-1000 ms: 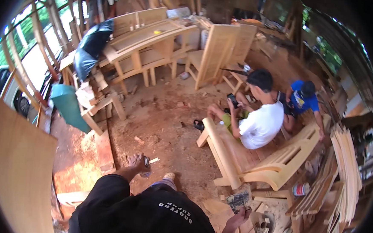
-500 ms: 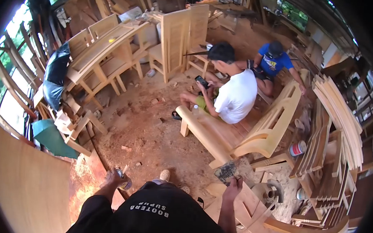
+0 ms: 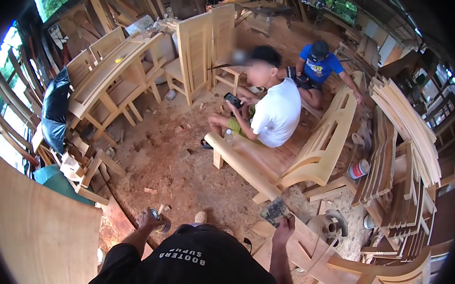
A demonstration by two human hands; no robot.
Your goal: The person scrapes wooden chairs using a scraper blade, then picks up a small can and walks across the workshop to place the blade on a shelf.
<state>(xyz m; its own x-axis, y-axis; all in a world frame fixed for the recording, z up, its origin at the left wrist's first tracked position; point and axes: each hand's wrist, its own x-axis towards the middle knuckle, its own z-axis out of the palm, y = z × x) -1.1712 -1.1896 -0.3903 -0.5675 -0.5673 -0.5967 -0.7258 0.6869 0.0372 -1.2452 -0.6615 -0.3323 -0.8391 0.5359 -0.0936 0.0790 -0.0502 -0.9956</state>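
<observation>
My left hand [image 3: 145, 221] is wrapped around a small metal can [image 3: 163, 223], held low at the left of my body. A short pale stick-like piece [image 3: 165, 208] shows close to the can; I cannot tell whether it is in it. In my right hand [image 3: 285, 228] is a flat, dark, smeared rectangular piece [image 3: 274, 211], pinched at its near edge; its exact kind is unclear. This piece is near the end of a pale wooden bench [image 3: 244, 161]. Below my right hand lie pale wooden furniture parts [image 3: 304, 245].
A person in a white shirt [image 3: 278, 114] sits on the bench with a phone [image 3: 232, 100]; another in blue [image 3: 317, 69] sits behind. Wooden chairs [image 3: 121, 91] stand at left, stacked boards [image 3: 405, 127] and a paint can [image 3: 358, 169] at right. A large panel [image 3: 35, 224] fills the lower left.
The view has shifted slightly, so the surroundings sit further left. My left hand with the can appears a little further right. My right hand still holds the dark flat piece.
</observation>
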